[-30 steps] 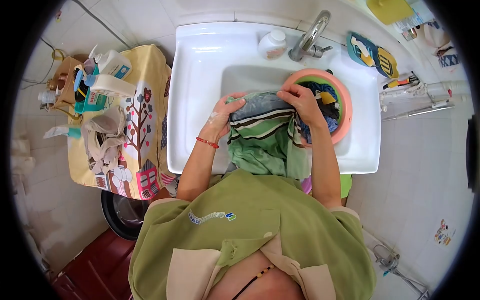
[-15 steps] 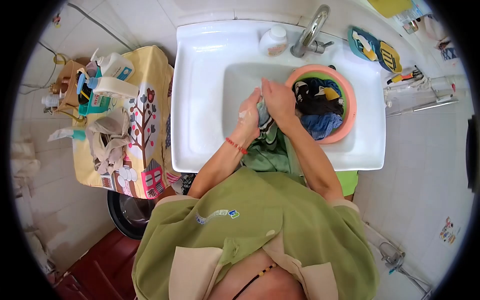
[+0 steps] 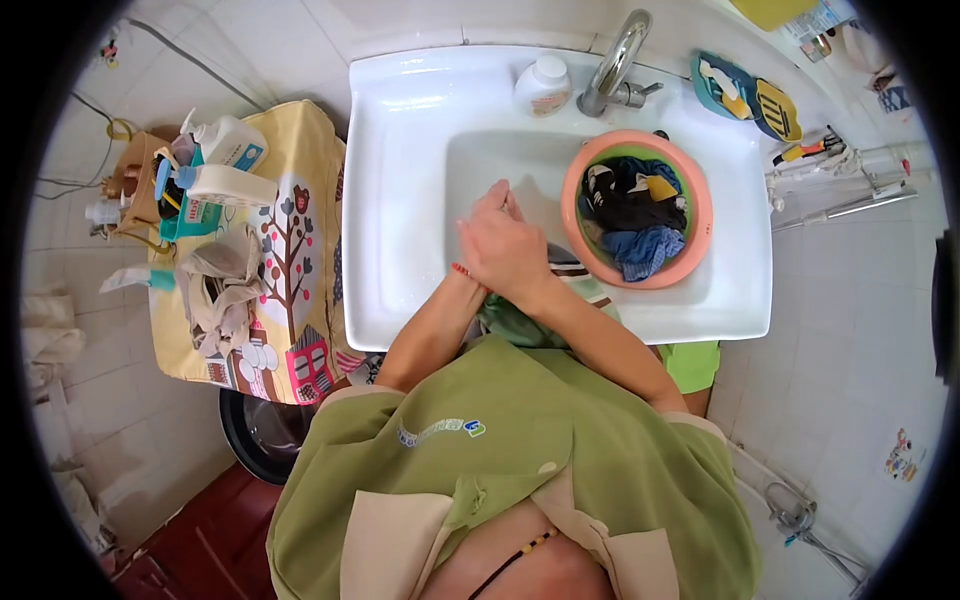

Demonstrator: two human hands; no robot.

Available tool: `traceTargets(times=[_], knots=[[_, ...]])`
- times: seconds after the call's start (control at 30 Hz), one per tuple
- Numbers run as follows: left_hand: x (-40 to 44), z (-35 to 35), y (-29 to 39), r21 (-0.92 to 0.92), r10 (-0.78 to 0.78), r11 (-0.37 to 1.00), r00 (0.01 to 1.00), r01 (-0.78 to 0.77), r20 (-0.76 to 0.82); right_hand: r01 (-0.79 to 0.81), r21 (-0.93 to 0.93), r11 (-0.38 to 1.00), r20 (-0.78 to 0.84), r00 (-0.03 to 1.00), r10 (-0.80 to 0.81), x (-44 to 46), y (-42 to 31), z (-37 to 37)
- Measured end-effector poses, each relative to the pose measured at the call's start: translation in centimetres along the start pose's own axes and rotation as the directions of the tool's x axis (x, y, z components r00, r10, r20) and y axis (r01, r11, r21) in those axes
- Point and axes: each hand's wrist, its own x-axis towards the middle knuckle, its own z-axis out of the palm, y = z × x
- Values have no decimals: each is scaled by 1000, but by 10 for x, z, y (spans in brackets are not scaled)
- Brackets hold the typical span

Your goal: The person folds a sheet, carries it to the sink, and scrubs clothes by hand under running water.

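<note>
Because my right hand (image 3: 510, 256) folds over the left hand (image 3: 490, 203), I can't tell remotely whether they clamp the striped green cloth (image 3: 512, 322) under my right forearm (image 3: 605, 338) by the sink (image 3: 395, 240), likely soft, limp, slippery if wet, best held in bunched folds.

Beige cloth (image 3: 228, 268) on patterned tablecloth (image 3: 292, 155)

- Tiled bathroom, apparently in a home, with a white sink (image 3: 400, 190).
- Behind the sink's basin: chrome faucet (image 3: 617, 65).
- Left of the sink: pump bottles (image 3: 232, 187) on patterned cloth (image 3: 305, 135).
- Right of the sink: shower fittings (image 3: 790, 517), tiled wall (image 3: 850, 330).
</note>
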Motion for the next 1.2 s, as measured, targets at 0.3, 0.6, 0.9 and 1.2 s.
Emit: traceTargets(times=[0.3,0.6,0.9,1.2], knots=[[4,9,12,-268,-192,945,981,187,8,55,-170,984,-165,983,-84,14,-15,-7],[-4,15,77,-76,-263,961,964,266,38,-705,242,666,528,672,519,23,73,-72],[8,-1,42,-122,-262,961,960,249,-103,-477,341,810,35,868,496,19,27,-51],[-16,57,52,-250,-431,891,880,380,-201,-80,-318,945,107,987,120,21,43,-12]])
